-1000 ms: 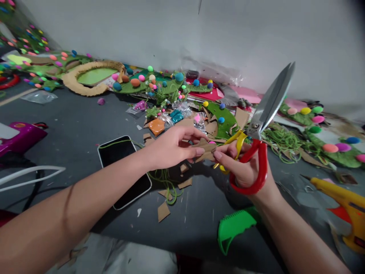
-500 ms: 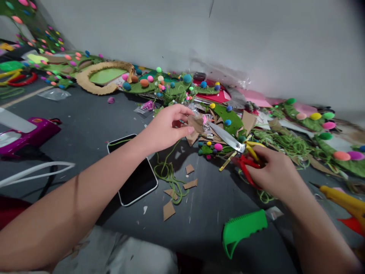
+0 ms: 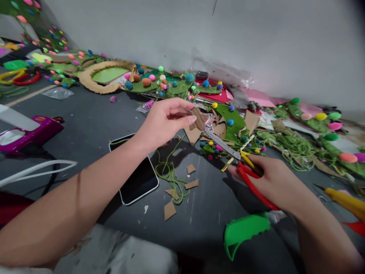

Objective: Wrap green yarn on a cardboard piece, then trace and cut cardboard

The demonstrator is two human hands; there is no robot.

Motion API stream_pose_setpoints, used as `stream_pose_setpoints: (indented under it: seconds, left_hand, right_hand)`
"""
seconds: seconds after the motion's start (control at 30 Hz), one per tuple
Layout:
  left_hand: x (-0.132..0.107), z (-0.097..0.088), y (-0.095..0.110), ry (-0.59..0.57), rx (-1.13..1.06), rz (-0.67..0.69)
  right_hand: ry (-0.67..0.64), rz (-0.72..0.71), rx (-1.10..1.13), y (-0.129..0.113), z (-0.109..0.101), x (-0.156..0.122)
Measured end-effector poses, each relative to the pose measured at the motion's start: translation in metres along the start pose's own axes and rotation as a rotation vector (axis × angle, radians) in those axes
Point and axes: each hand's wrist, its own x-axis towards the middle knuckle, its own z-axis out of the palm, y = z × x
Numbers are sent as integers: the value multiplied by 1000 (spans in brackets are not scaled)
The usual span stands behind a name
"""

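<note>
My left hand (image 3: 168,121) pinches a small piece of brown cardboard (image 3: 199,119) between thumb and fingers, above the heap of scraps. My right hand (image 3: 269,179) is closed round the handles of a pair of scissors (image 3: 224,145), one handle yellow and the other red. The scissor blades point left and look nearly closed, their tips close by the cardboard; whether they touch it I cannot tell. Beneath the left hand lie a black-screened phone (image 3: 138,179) and loose green yarn (image 3: 168,171). Several cardboard offcuts (image 3: 170,210) are scattered on the dark table.
A green plastic tool (image 3: 246,230) lies near the front edge, and a yellow glue gun (image 3: 345,201) at the right. Purple device (image 3: 37,133) and white cable (image 3: 37,171) are at left. Pompom-covered green pieces (image 3: 234,118) and a brown ring (image 3: 88,85) line the wall.
The scissor blades have come together and their tips lie lower, while the red handle has swung down. My left hand still holds the cardboard, which is turned slightly.
</note>
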Motion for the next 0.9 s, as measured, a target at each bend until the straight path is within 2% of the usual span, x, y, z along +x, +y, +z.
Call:
stream_pose_setpoints:
  seconds: [0.23, 0.43, 0.9]
  left_hand:
    - [0, 0, -2, 36, 24, -1]
    - [-1, 2, 0, -40, 26, -10]
    - [-1, 2, 2, -41, 60, -17]
  right_hand:
    - [-83, -61, 124, 4, 2, -3]
    - [-122, -88, 175, 5, 4, -4]
    - [-158, -67, 247, 0, 2, -5]
